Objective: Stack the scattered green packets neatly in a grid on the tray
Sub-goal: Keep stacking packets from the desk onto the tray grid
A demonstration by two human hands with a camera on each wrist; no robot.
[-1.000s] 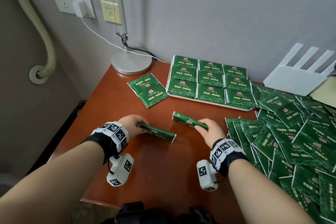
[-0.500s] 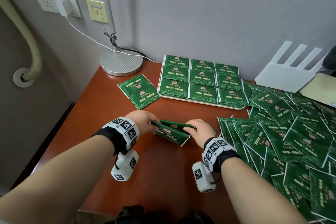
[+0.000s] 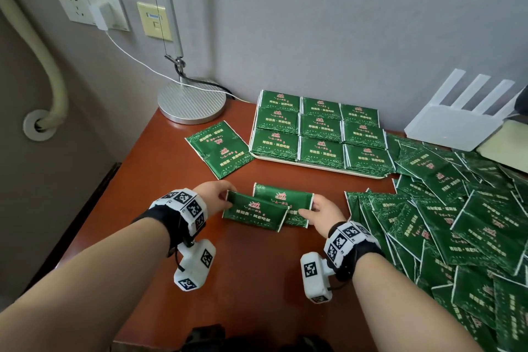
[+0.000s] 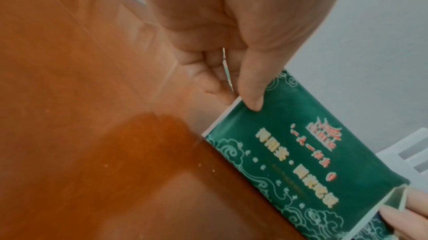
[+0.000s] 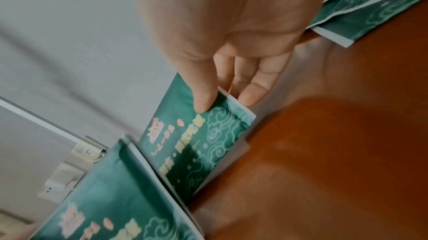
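My left hand (image 3: pixel 218 199) pinches the left end of one green packet (image 3: pixel 255 215), thumb on top (image 4: pixel 251 95). My right hand (image 3: pixel 317 213) pinches the right end of a second green packet (image 3: pixel 285 197) that lies partly behind the first; the two overlap above the red-brown table (image 3: pixel 228 266). In the right wrist view the thumb (image 5: pixel 203 101) presses on that packet (image 5: pixel 197 145). The white tray (image 3: pixel 314 166) at the back carries a three-by-three grid of green packet stacks (image 3: pixel 320 130). A large scattered heap of green packets (image 3: pixel 457 208) covers the table's right side.
A small pile of green packets (image 3: pixel 220 148) lies left of the tray. A lamp base (image 3: pixel 191 100) stands at the back left with a cable to the wall sockets (image 3: pixel 91 8). A white router (image 3: pixel 457 120) sits at the back right.
Both hands have come together: the two packets, held apart edge-on a second ago, now overlap with their faces turned up towards me.
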